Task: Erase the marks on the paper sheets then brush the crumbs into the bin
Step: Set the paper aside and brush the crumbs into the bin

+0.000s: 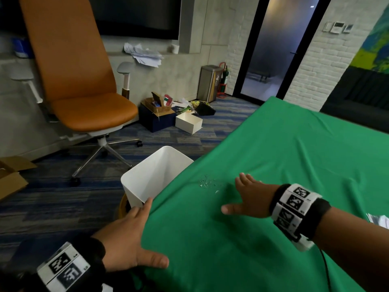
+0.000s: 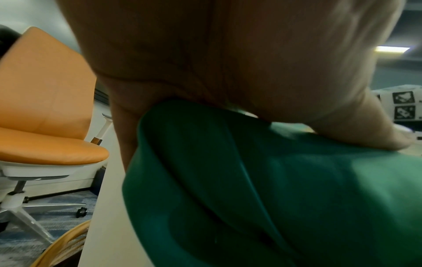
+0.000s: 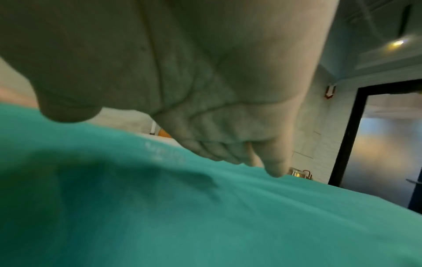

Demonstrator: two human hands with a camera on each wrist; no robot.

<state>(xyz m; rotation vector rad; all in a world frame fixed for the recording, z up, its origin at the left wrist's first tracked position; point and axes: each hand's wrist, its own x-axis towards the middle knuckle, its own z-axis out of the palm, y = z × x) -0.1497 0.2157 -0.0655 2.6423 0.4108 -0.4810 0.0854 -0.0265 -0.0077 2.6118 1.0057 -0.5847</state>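
Note:
Small pale eraser crumbs (image 1: 208, 183) lie on the green tablecloth (image 1: 273, 165) near its left edge. A white bin (image 1: 151, 178) stands open just below that edge. My right hand (image 1: 246, 198) is open, its side on the cloth just right of the crumbs; in the right wrist view the fingers (image 3: 274, 162) touch the cloth beside the blurred crumbs (image 3: 164, 151). My left hand (image 1: 134, 230) lies over the table's edge, thumb on the cloth, straight fingers reaching the bin's near rim. A paper sheet's corner (image 1: 379, 221) shows at the far right.
An orange office chair (image 1: 84, 85) stands on the carpet left of the bin. A wicker basket (image 1: 123, 207) sits under the bin. Cardboard (image 1: 12, 178) lies at far left. Boxes and clutter (image 1: 174, 114) and a steel bin (image 1: 210, 83) stand by the wall.

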